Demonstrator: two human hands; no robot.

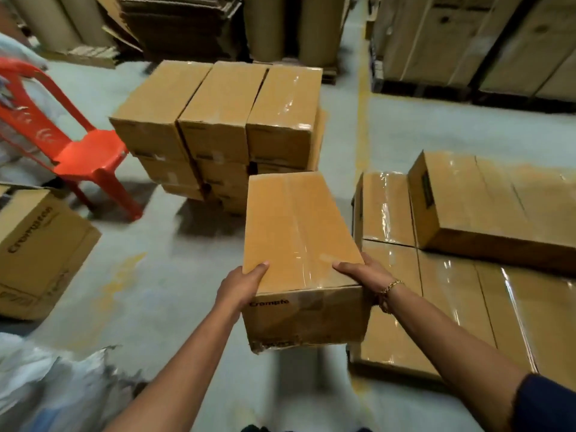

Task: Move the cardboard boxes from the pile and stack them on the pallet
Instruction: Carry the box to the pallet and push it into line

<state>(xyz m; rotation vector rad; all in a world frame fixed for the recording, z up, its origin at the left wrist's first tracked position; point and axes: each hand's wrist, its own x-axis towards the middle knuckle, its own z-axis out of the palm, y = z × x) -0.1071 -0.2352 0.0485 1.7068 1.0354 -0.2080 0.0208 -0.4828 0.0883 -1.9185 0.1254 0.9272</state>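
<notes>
I hold a long taped cardboard box [299, 238] in the air in front of me, its near end toward me. My left hand [241, 286] grips its near left corner, thumb on top. My right hand [361, 271] grips the near right corner, thumb on top. Straight ahead on the floor stands the pile of boxes [218, 120], three wide and several layers high. To my right lies a low layer of boxes [452, 307], with one more box [486, 207] lying on top at the far side. No pallet boards show under them.
A red plastic chair [84, 151] stands left of the pile. A printed carton [40, 251] sits on the floor at the left. Crumpled plastic wrap [46, 385] lies at the lower left. Paper rolls [62, 23] and large pallet loads [483, 42] line the back.
</notes>
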